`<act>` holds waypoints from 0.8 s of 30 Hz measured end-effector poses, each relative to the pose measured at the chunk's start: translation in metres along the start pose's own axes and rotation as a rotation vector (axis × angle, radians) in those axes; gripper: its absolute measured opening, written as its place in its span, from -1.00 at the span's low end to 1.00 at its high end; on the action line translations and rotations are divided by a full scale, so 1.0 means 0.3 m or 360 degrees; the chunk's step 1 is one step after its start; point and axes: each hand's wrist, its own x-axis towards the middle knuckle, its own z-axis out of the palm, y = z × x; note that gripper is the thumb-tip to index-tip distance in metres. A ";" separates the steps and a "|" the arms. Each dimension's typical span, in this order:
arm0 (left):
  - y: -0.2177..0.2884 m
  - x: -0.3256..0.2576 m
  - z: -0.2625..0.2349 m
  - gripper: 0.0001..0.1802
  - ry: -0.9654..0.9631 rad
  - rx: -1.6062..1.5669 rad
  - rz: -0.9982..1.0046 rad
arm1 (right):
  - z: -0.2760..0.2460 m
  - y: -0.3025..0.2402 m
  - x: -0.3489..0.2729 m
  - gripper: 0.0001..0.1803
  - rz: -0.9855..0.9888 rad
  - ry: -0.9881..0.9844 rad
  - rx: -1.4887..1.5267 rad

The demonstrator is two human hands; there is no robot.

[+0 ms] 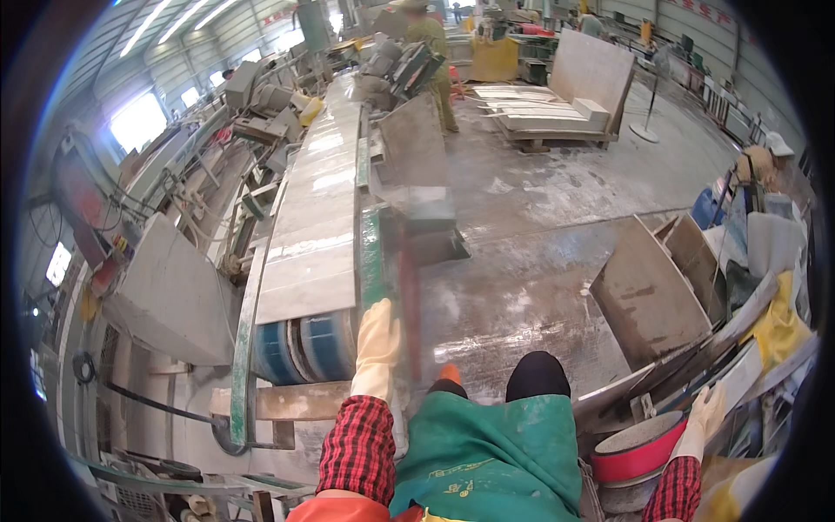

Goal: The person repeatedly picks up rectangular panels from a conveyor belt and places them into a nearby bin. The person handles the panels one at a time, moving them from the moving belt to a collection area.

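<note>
My left hand (377, 341), in a cream rubber glove, rests on the near end of the green side rail (371, 261) of a roller conveyor, fingers stretched forward. Beside it, pale flat slabs (309, 252) lie in a row along the conveyor, over blue rollers (304, 348). My right hand (708, 416), gloved alike, is at the lower right, beside a pile of long grey and white strips (741, 376). Its fingers point away from me and look extended; whether they touch a strip is hard to tell. Below that wrist stands a round red-rimmed tub (639, 448).
Leaning brown slabs (648, 291) stand on the right, near yellow cloth (778, 322). Farther off, a pallet (557, 130) holds white strips and an upright slab. A person (426, 52) stands beyond the conveyor; another (757, 165) bends at the right. A pale box-like block (178, 296) is left.
</note>
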 end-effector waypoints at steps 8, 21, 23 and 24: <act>-0.011 -0.023 -0.019 -0.51 0.0211 -0.0045 0.0024 | -0.240 -0.250 -0.088 -0.31 0.0555 -0.0320 -0.0085; 0.001 -0.013 -0.040 -0.63 0.0318 -0.0152 0.0088 | -0.051 -0.091 -0.044 -0.31 0.0406 -0.0352 0.0005; 0.010 -0.007 -0.043 -0.64 0.0289 -0.0172 0.0079 | -0.064 -0.068 -0.042 -0.25 0.0495 -0.0429 0.0035; 0.015 -0.003 -0.043 -0.65 0.0274 -0.0183 0.0075 | -0.056 -0.036 -0.028 -0.22 0.0544 -0.0443 0.0057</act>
